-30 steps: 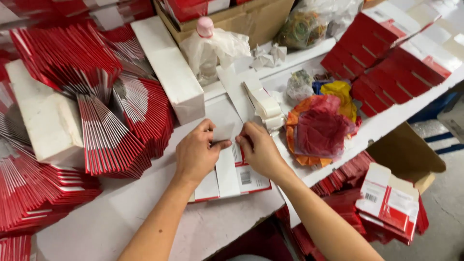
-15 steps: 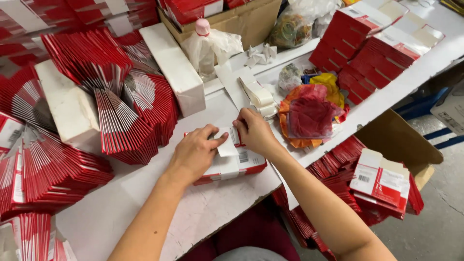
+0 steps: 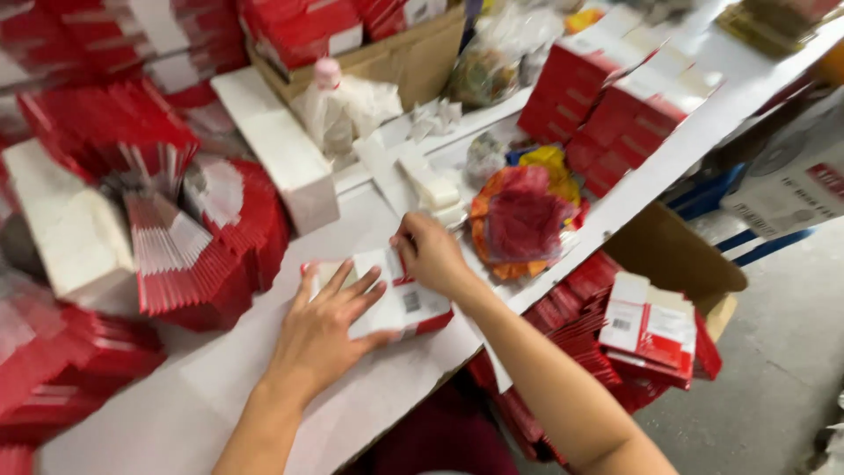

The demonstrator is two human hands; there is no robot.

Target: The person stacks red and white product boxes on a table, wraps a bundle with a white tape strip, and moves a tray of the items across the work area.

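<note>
— Flat red-and-white carton (image 3: 400, 303) on the near part of the white table (image 3: 185, 400): where exactly does it lie?

— Near the table's front edge, at the middle of the view, with a barcode on its white face and a red strip along its near right side.

— And the hands?

— The left hand (image 3: 327, 330) lies flat on the carton's left part, fingers spread, pressing down; its grip is wide and closes on nothing. The right hand (image 3: 428, 253) sits at the carton's far right corner, fingers curled narrow around the edge of a flap there. The picture is blurred, so I cannot tell how firmly it pinches.

— What lies about them?

— Left of the left hand, fanned stacks of flat red cartons (image 3: 189, 255) lean on the table. Far from them stands a long white box (image 3: 277, 149). Just right of the right hand lies a bundle of red, orange and yellow netting (image 3: 523, 215). Far of it, near the white box, stands a bottle with a pink cap (image 3: 327, 84) among crumpled plastic. At the far right, stacked red boxes (image 3: 615, 97); below the table's edge, on the right, more red cartons (image 3: 651, 330) beside a brown cardboard box (image 3: 686, 264).
</note>
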